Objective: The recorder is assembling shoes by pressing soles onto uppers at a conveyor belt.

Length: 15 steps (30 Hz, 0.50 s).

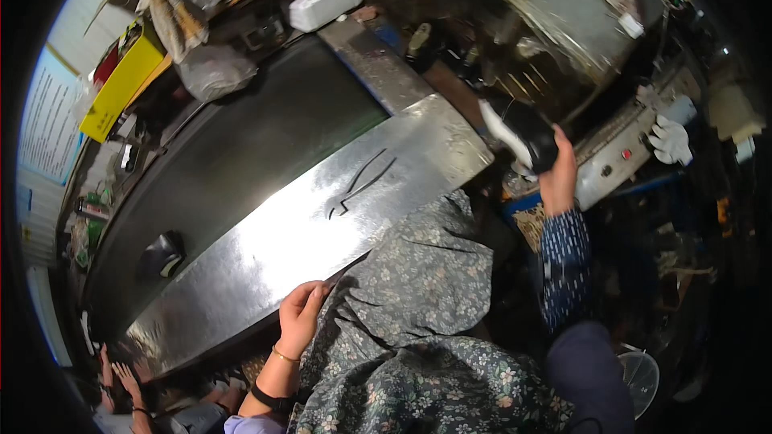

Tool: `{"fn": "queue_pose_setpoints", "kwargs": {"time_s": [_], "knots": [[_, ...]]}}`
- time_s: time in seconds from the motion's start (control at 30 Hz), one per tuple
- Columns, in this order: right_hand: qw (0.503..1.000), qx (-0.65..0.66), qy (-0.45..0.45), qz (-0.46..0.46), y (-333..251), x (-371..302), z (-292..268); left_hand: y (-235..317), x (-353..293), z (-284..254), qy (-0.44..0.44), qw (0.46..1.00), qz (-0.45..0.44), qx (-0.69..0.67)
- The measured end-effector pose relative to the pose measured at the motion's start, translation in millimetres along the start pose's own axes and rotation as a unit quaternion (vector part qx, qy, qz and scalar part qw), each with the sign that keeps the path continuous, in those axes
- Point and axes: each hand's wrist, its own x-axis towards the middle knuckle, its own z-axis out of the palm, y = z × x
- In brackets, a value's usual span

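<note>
My right hand (560, 174) is closed round a black shoe with a white sole (527, 141), raised off the right end of the metal bench top (297, 221). My left hand (300, 317) is at the bench's front edge beside my floral apron (410, 289). Its fingers are pinched together; whatever they hold, if anything, I cannot make out. Several thin black strips (354, 193) lie on the shiny metal. Farther left, a dark shoe (163, 255) rests on the black conveyor belt (241, 128).
Behind the shoe in my hand stands a machine with a control panel (619, 161) and a white glove (670, 141). A white plastic container (327, 5), a yellow bin (121, 84) and a plastic bag (213, 72) line the far side. A co-worker's hands (125, 378) show at lower left.
</note>
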Motion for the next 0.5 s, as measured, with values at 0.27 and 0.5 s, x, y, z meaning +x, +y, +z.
{"fn": "queue_pose_setpoints", "kwargs": {"time_s": [0.27, 0.5], "knots": [[0.831, -0.541, -0.059, -0.117, 119.1, 194.5, -63.5, -3.3, 44.7, -69.7, 0.067, 0.968, 0.071, 0.230], [0.817, -0.521, -0.233, -0.080, 104.7, -19.3, 1.1, -85.5, 95.7, -266.6, 0.432, 0.799, 0.109, 0.404]]}}
